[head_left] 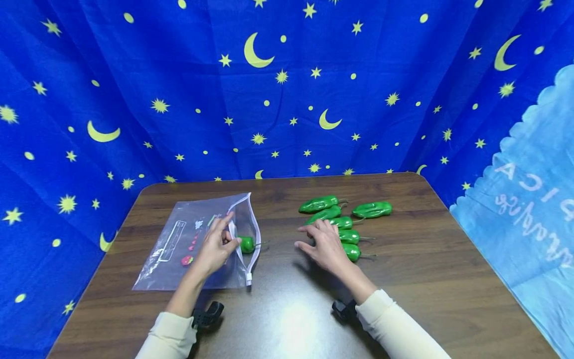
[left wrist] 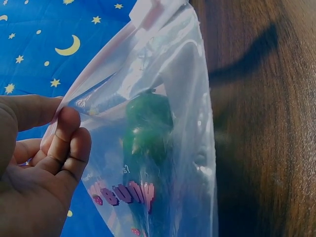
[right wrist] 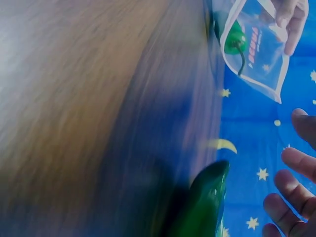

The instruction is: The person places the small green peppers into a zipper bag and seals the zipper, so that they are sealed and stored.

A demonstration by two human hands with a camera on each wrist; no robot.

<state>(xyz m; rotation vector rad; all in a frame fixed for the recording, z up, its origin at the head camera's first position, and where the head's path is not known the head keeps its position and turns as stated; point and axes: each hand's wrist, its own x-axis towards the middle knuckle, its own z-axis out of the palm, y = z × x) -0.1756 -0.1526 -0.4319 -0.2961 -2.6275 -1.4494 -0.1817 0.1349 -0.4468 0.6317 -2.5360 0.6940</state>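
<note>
**Clear zip bag (head_left: 179,237) pinched by left hand (head_left: 216,248)**

The bag's mouth is held apart at one edge, and one green pepper (head_left: 246,245) is contained inside, its stem toward the opening. The right hand (head_left: 326,245) is spread, fingers apart, over the loose peppers (head_left: 350,236), which are laid on the tabletop (head_left: 417,264).

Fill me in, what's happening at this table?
A person's left hand pinches the edge of a clear zip bag, which gapes open with one green pepper inside, near the opening. The right hand is over a group of loose green peppers on the table, its fingers spread and holding nothing. Six peppers lie outside the bag, some partly hidden by that hand.
</note>
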